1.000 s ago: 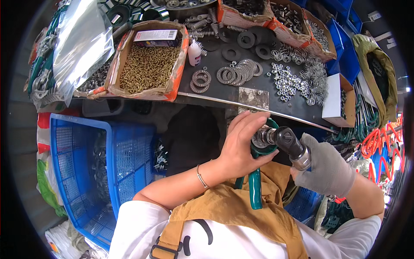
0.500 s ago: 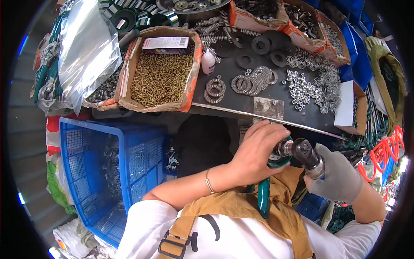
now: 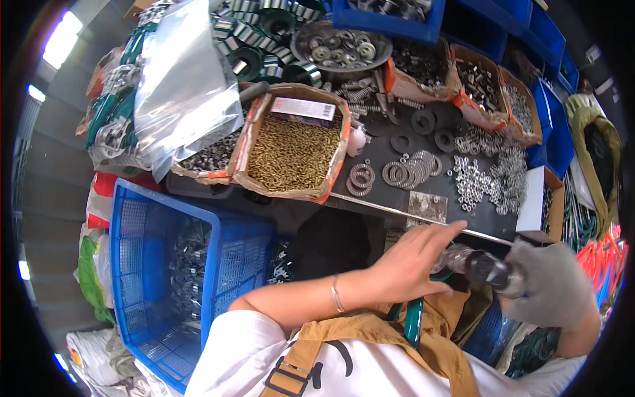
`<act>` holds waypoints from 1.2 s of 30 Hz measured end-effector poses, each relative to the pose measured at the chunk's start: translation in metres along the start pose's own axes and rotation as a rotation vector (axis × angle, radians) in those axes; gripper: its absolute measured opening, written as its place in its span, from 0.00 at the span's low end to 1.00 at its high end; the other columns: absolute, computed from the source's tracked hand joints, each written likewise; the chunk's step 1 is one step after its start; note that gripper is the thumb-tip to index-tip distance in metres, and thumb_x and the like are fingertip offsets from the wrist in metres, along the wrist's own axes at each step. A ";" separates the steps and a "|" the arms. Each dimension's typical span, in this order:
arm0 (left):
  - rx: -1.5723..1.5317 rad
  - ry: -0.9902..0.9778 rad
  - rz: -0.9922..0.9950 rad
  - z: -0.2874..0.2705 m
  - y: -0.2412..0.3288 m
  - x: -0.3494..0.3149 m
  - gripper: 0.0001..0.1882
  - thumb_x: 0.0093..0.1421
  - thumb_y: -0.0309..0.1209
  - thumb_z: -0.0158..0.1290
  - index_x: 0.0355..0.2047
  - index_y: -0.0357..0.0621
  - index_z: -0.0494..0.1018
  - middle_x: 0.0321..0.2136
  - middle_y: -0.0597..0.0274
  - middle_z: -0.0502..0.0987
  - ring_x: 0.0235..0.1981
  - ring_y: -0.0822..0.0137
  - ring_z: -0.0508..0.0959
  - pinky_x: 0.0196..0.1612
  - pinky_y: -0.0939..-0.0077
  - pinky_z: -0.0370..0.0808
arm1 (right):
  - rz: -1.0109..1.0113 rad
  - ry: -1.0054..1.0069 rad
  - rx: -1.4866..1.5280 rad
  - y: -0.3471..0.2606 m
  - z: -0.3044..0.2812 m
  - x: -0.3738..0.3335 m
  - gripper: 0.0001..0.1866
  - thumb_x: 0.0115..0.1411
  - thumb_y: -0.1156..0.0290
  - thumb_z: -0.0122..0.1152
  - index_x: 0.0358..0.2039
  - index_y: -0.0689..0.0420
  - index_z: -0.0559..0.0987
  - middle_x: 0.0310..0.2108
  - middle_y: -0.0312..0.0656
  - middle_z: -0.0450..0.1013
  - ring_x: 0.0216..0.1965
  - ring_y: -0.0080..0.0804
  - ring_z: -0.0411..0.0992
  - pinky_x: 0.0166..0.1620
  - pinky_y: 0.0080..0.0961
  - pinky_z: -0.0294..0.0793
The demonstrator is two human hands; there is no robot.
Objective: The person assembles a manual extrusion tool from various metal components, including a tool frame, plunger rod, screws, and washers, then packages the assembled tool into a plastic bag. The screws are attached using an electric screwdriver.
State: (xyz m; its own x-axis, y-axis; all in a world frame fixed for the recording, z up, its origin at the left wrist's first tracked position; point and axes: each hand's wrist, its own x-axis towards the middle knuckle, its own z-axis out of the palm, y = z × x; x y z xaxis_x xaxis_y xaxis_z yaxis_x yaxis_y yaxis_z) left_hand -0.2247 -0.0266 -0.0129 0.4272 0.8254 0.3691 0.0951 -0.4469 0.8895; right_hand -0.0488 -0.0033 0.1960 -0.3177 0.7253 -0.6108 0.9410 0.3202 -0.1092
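My left hand [image 3: 411, 264], bare with a bracelet at the wrist, is stretched out beside a green metal part with a tube-like leg [image 3: 413, 321] in front of my apron. Its fingers are straight and the thumb stands apart, with no clear grip on the part. In a grey glove, my right hand [image 3: 549, 284] is closed round an angle-head power wrench [image 3: 486, 268]. The tool's black head and metal nose point left, toward the part's upper end. Motion smears the tool and glove, and my left hand partly hides where nose and part meet.
Past my hands lies a dark bench with metal rings [image 3: 413, 171], nuts [image 3: 473, 182], springs [image 3: 509, 175] and black washers [image 3: 423, 121]. A carton of brass-coloured screws [image 3: 291, 155] stands at its left. The blue crate [image 3: 228, 264] holds metal pieces. Red coiled hoses [image 3: 602, 261] hang at right.
My left fingers have straightened and the thumb has come away from the green part. The wrench has tilted and shifted slightly in my right hand's grip. The whole view has shifted.
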 end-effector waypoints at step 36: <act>0.353 0.395 0.315 0.035 -0.015 0.001 0.36 0.39 0.31 0.69 0.50 0.39 0.68 0.41 0.52 0.75 0.40 0.50 0.76 0.45 0.60 0.73 | 0.090 0.239 0.864 0.096 0.389 0.215 0.07 0.57 0.73 0.53 0.31 0.59 0.79 0.30 0.45 0.77 0.30 0.36 0.76 0.33 0.29 0.74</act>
State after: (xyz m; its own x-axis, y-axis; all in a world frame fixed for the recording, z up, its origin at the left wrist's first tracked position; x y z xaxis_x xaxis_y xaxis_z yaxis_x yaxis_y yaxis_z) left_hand -0.1943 -0.0312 -0.0356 0.1239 0.6702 0.7317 0.3392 -0.7216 0.6035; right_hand 0.0183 -0.0533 -0.2510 -0.1630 0.8640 -0.4764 0.6923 -0.2439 -0.6791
